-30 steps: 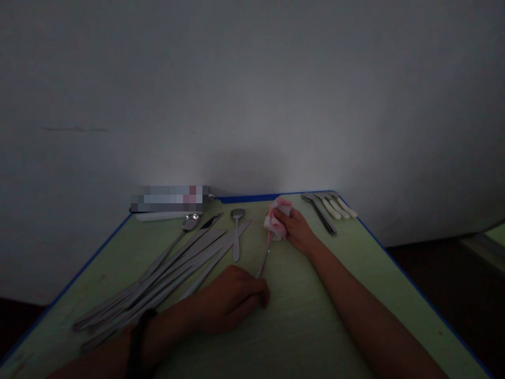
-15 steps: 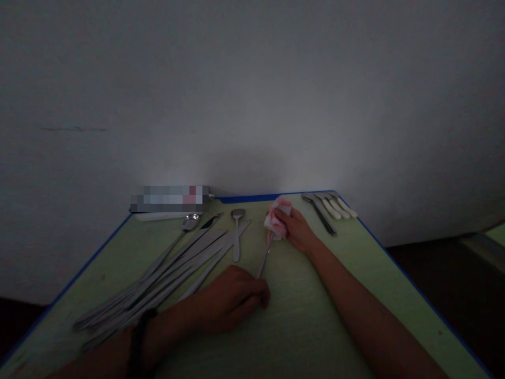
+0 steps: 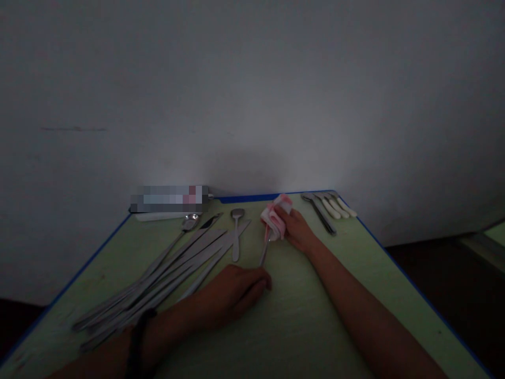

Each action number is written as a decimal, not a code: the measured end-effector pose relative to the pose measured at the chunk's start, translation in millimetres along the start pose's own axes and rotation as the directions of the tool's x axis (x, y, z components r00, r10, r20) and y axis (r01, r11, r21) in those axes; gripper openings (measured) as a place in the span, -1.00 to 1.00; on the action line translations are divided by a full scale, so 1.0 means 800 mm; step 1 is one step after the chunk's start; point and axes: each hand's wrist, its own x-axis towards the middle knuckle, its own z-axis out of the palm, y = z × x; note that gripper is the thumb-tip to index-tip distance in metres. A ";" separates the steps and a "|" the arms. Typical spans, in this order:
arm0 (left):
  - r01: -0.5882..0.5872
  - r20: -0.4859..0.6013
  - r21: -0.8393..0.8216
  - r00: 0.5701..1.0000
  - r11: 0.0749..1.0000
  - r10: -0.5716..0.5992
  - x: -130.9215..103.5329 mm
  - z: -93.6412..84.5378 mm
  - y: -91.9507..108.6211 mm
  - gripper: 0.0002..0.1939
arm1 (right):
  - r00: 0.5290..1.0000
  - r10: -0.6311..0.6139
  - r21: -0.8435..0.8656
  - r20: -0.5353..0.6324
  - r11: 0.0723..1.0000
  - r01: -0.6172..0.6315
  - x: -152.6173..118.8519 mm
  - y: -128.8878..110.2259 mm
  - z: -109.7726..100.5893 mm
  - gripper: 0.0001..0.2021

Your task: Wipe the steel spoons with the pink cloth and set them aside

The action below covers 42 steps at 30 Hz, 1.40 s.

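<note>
A thin metal utensil (image 3: 264, 253) slants up from my left hand (image 3: 245, 292), whose fingers are closed on its lower end. Its upper end goes into a crumpled pink and white cloth (image 3: 276, 217), which hides it, so its kind cannot be made out. My right hand (image 3: 296, 228) pinches the cloth around that end. Just left of the cloth, a short metal spoon (image 3: 236, 234) lies on the green table (image 3: 307, 316). Several long metal knives (image 3: 185, 258) lie in a slanted heap beside and behind my left forearm, with a long spoon (image 3: 190, 221) at their far side.
Several spoons with white handles (image 3: 332, 208) and dark-handled cutlery (image 3: 324, 218) lie at the back right. A blurred-out box-like object (image 3: 169, 199) sits at the back left, above a white object (image 3: 161, 216). The wall (image 3: 252, 105) rises behind the table's blue edge.
My left hand has moved slightly up with the utensil, closer to the cloth, and the utensil stands a little steeper. The cloth has shifted slightly left and changed its folds.
</note>
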 end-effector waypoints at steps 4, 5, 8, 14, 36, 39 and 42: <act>-0.008 0.004 -0.024 1.000 1.000 0.008 0.000 0.000 -0.001 -0.72 | 1.000 0.021 0.020 0.002 1.000 -0.021 -0.002 -0.004 0.002 -0.74; -0.004 -0.005 -0.028 1.000 1.000 0.004 0.000 0.000 -0.001 -0.72 | 1.000 0.028 0.083 -0.001 0.996 -0.028 -0.002 -0.007 0.003 -0.74; 0.028 -0.030 -0.035 0.999 0.999 -0.029 -0.001 0.000 -0.002 -0.73 | 1.000 0.022 0.267 -0.019 0.964 -0.016 0.000 -0.013 0.002 -0.75; 0.008 -0.003 -0.048 1.000 0.999 -0.008 -0.003 -0.003 -0.002 -0.75 | 0.998 0.026 0.372 -0.064 0.928 -0.001 0.007 -0.010 -0.004 -0.81; -0.044 0.083 -0.046 0.995 0.998 0.048 -0.008 -0.016 0.003 -0.69 | 0.989 -0.023 0.277 -0.144 0.959 0.062 0.001 -0.017 -0.001 -0.71; -0.045 0.069 -0.092 0.996 0.995 0.051 -0.006 -0.017 0.000 -0.66 | 0.994 -0.033 0.171 -0.104 0.984 0.050 -0.004 -0.016 0.003 -0.65; -0.053 0.067 -0.140 0.996 0.989 0.063 -0.005 -0.018 -0.004 -0.64 | 0.994 -0.030 0.118 -0.106 0.992 0.043 -0.008 -0.014 0.011 -0.65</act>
